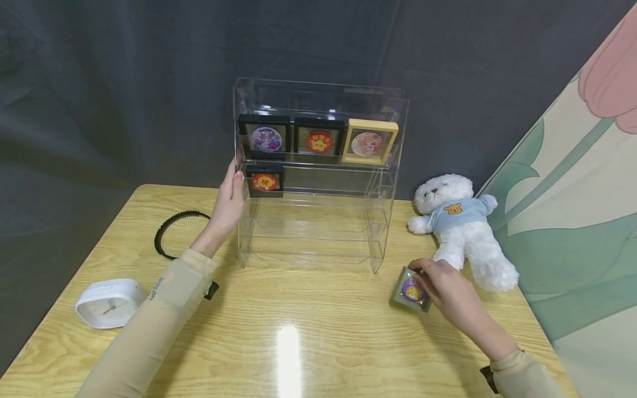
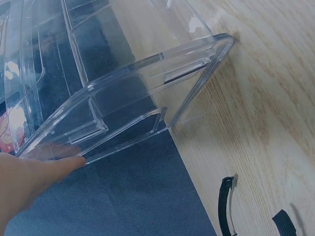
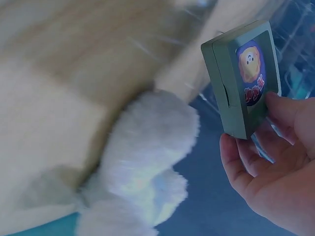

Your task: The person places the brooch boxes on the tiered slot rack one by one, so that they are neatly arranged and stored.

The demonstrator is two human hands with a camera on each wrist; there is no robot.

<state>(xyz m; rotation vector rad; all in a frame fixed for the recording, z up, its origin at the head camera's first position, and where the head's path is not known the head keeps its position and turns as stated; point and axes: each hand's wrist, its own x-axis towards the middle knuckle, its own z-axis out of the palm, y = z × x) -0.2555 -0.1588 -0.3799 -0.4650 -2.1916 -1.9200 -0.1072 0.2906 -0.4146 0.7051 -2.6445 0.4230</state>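
A clear acrylic display rack (image 1: 308,243) with stepped tiers stands on the table. My left hand (image 1: 229,202) grips its left side edge; in the left wrist view the thumb of that hand (image 2: 34,179) lies along the edge, and fingers show dimly through the plastic. To the right, my right hand (image 1: 448,290) holds a small green framed badge (image 1: 412,290) above the table. The right wrist view shows the green frame (image 3: 248,78) pinched between thumb and fingers (image 3: 234,162), its round purple badge facing outward. On the rack's upper tier stand two black frames (image 1: 266,117) and a yellow frame (image 1: 370,160); a black frame with a red badge (image 1: 265,182) is one tier lower, at left.
A white plush bear (image 1: 465,232) in a blue shirt lies at the table's right side. On the left are a black headband (image 1: 159,237) and a white clock (image 1: 111,304). A dark curtain (image 1: 149,94) hangs behind the table, and a flowered cloth (image 1: 572,221) covers the right.
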